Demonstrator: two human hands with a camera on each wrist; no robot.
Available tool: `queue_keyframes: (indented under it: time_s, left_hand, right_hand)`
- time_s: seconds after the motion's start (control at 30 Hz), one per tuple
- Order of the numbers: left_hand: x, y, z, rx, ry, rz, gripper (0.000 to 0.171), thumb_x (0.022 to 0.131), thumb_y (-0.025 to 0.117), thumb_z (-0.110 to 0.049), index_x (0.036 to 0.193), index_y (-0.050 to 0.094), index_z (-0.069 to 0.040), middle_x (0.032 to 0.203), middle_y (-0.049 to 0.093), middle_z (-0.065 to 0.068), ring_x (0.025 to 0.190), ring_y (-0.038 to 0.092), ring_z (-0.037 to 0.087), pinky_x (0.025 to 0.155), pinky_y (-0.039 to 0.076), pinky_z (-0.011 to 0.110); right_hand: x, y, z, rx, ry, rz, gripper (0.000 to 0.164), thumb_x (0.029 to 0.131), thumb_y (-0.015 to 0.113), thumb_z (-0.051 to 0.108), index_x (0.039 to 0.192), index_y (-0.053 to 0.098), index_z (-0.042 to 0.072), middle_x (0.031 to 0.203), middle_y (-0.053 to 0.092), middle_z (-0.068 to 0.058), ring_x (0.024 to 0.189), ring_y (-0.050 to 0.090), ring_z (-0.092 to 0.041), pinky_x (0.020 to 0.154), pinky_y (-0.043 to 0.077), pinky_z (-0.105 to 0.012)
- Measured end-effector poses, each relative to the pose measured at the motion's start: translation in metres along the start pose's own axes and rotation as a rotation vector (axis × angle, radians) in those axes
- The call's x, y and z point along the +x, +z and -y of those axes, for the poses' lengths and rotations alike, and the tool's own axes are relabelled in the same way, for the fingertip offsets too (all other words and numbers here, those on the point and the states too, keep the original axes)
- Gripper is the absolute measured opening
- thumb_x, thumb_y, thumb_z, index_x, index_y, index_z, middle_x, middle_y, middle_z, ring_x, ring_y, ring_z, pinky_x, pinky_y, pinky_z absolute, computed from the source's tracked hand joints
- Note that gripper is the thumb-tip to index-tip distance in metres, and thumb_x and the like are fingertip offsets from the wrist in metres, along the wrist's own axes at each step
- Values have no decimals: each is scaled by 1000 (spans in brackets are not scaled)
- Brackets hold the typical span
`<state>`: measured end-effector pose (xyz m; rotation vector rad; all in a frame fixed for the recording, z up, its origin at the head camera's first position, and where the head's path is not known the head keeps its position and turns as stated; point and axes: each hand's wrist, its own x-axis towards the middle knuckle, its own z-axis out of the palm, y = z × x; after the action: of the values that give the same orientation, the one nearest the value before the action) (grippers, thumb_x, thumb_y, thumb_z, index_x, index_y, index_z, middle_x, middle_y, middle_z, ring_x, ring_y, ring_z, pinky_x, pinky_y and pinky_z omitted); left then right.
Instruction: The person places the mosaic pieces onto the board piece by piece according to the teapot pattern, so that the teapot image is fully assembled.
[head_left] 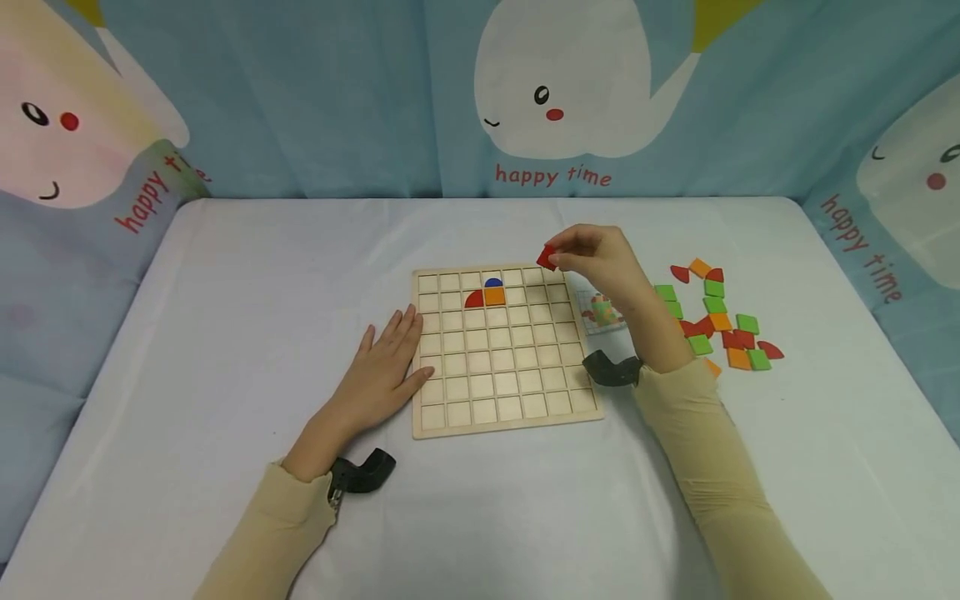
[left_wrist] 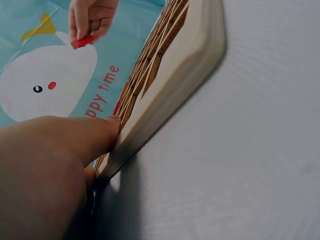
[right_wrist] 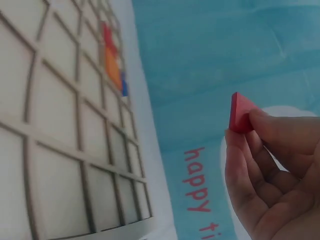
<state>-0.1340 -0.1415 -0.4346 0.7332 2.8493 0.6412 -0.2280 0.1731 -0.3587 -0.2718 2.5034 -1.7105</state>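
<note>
My right hand (head_left: 600, 254) pinches a small flat red piece (head_left: 547, 257) between thumb and fingers, raised over the far right corner of the wooden grid board (head_left: 481, 362). In the right wrist view the red piece (right_wrist: 242, 112) shows a pointed corner and a thin edge. My left hand (head_left: 375, 371) lies along the board's left side with fingers extended; its thumb (left_wrist: 97, 132) touches the rim in the left wrist view. In the board's far cells sit a blue rounded piece (head_left: 492, 283), an orange square (head_left: 494, 297) and a red quarter-circle (head_left: 475, 299).
A pattern card (head_left: 600, 311) lies right of the board, partly behind my right wrist. Farther right, loose green, orange and red pieces (head_left: 714, 288) are scattered on the white tablecloth (head_left: 300, 275). A printed blue curtain (head_left: 360, 100) hangs behind.
</note>
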Motion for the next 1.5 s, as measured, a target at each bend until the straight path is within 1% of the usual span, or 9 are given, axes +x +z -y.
queue_keyframes:
  time_s: [0.07,0.17,0.43,0.57,0.67,0.97,1.13,1.27,1.5]
  left_hand:
    - [0,-1,-1,-2,-1,0,73,98,46,-36,149,12,4,156,5,17,143,3,31,111,-2,54]
    - [0,-3,-2,2,-5,-4,73,98,47,-36,149,12,4,156,6,17,143,4,32,111,-2,54]
    - [0,-4,-3,0,-1,-7,73,98,47,-35,149,12,4,156,6,17,143,4,32,111,-1,54]
    - [0,-3,-2,1,5,-6,73,98,47,-35,149,12,3,156,5,17,143,3,32,111,-2,54]
    - [0,-2,-2,5,6,-5,73,98,47,-36,149,11,3,156,5,17,143,3,32,111,-2,54]
    - [1,-3,-2,5,8,-7,73,98,47,-35,149,11,3,156,5,17,143,2,32,111,-2,54]
    - [2,-2,-1,7,7,-10,74,98,47,-36,149,11,3,156,5,17,143,3,31,111,-2,54]
    - [2,0,0,10,3,-5,74,98,47,-36,149,11,3,156,4,16,143,2,31,111,-2,54]
    - [2,0,0,12,2,-3,73,98,47,-36,149,11,3,157,4,16,143,2,31,111,-2,54]
  right_hand:
    - [2,4,-3,-11,10,32,16,89,63,3,103,66,-4,92,68,-8,84,64,-22,79,51,-30]
    - [5,9,-7,-36,12,73,17,89,63,2,104,65,-6,93,66,-11,84,63,-24,79,51,-35]
    - [13,19,-19,-82,86,156,19,91,61,3,108,65,-5,95,64,-14,83,60,-24,78,50,-32]
    - [14,24,-22,-155,79,216,18,90,63,4,105,68,-3,97,66,-14,83,60,-23,73,48,-28]
    - [17,26,-23,-203,60,250,16,89,64,4,103,69,-2,99,68,-14,85,59,-21,73,46,-27]
    - [23,32,-28,-295,63,237,14,88,66,7,98,73,1,101,70,-11,97,60,-22,85,46,-35]
    - [23,35,-28,-342,41,246,14,88,67,9,98,74,2,101,70,-11,95,61,-22,84,46,-35]
    - [21,36,-28,-346,37,250,14,88,66,8,99,73,2,101,69,-11,92,61,-22,82,46,-34]
    - [19,36,-27,-329,68,252,15,88,65,6,100,72,1,103,69,-12,94,60,-22,83,46,-34]
